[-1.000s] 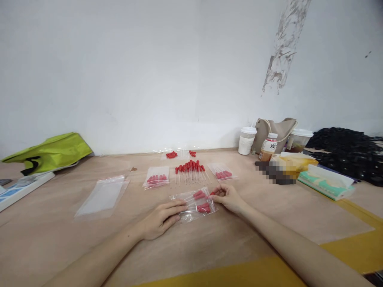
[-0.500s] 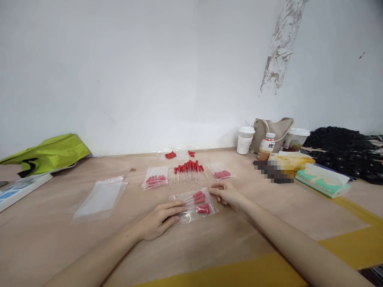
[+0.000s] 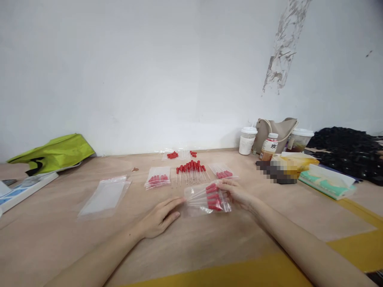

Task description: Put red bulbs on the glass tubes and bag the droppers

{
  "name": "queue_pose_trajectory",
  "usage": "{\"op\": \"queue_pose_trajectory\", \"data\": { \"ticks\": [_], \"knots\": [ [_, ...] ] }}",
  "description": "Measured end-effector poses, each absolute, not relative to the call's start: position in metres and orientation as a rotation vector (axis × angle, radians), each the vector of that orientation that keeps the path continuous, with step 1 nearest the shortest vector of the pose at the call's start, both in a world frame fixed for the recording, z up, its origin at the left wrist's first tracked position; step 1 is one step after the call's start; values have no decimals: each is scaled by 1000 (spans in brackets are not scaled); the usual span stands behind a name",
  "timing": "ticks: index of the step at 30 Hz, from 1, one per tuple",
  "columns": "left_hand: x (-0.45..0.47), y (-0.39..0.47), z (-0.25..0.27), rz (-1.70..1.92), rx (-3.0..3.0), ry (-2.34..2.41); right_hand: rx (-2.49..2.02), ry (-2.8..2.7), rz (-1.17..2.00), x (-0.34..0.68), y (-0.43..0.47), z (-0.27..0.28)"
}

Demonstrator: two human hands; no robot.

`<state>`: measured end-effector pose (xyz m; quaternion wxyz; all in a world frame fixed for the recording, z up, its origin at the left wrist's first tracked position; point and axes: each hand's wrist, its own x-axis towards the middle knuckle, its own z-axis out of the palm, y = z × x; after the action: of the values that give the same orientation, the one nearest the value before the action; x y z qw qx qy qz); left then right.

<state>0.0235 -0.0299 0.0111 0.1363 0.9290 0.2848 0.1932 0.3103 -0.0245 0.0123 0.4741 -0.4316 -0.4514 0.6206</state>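
Observation:
A clear zip bag [image 3: 194, 207] holds several thin droppers with red bulbs [image 3: 213, 196], lying side by side with the bulbs to the right. My right hand [image 3: 236, 194] pinches the bag at its upper right edge. At the bag's left end, my left hand [image 3: 160, 218] lies low over the table, fingers stretched out, the fingertips at the edge. Just behind the bag, a row of loose red-bulbed droppers [image 3: 192, 168] lies fanned out. Filled bags flank that row, one left [image 3: 158, 177] and one right [image 3: 223, 171].
Flat clear bags [image 3: 104, 196] lie to the left, near a power strip [image 3: 30, 190] and a lime-green bag [image 3: 60, 149]. Loose red bulbs [image 3: 172, 155] sit by the wall. Rightward stand a cup [image 3: 247, 140], a bottle [image 3: 268, 147], a tissue pack [image 3: 326, 183] and a black heap [image 3: 344, 151].
The zip bag has shifted right and its right side has lifted with my right hand. Its droppers now lie more evenly spread. My left hand no longer rests over the bag's left part.

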Motion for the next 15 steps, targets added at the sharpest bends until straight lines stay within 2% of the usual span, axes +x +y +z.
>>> {"op": "queue_pose_trajectory", "data": {
  "ticks": [3,9,15],
  "knots": [
    [23,-29,10,533,2696,818,-1015,-947,1418,334,-18,20],
    [22,-26,6,505,2703,809,-1047,-735,1000,363,22,29],
    [21,-25,5,515,2683,820,-1174,-762,892,347,54,6]
  ]
}}
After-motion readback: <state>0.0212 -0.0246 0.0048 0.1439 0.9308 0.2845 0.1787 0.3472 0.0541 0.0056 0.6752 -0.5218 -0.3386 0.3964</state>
